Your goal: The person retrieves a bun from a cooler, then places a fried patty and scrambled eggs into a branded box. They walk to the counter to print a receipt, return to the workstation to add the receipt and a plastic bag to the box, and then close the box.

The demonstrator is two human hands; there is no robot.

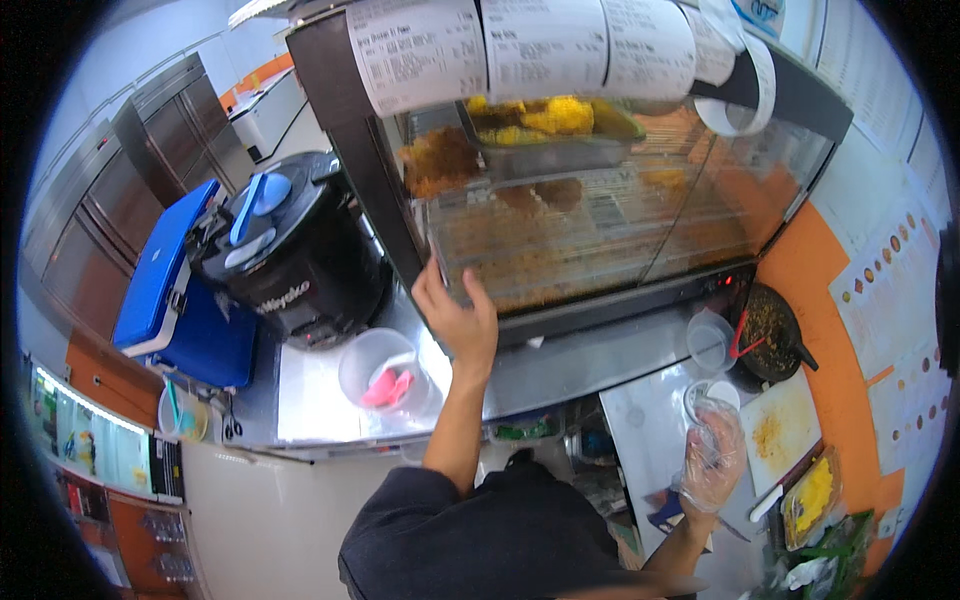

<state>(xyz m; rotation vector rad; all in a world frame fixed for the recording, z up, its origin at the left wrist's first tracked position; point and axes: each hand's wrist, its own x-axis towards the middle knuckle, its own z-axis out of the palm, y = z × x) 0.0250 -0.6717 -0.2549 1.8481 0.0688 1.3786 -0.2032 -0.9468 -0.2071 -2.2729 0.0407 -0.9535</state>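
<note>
At the left edge of the food warmer's glass door (590, 235), my bare left hand (458, 312) has its fingers hooked on the pane's side and its thumb against the front. Behind the glass lie a metal tray of yellow food (560, 118) and brown fried-looking pieces (440, 160). My right hand (713, 455), in a clear plastic glove, is curled over the right-hand counter. What its fingers hold, if anything, is hard to make out through the glove. Small white and clear round tubs (718, 394) are just beyond its fingertips.
Left are a black rice cooker (300, 285), a blue cooler box (190, 310) and a clear tub with a pink item (385, 375). Right are a black mortar (772, 335), a red-handled clear bowl (709, 338), a cutting board (790, 415) and a yellow food pack (808, 495). Paper slips (545, 50) hang above.
</note>
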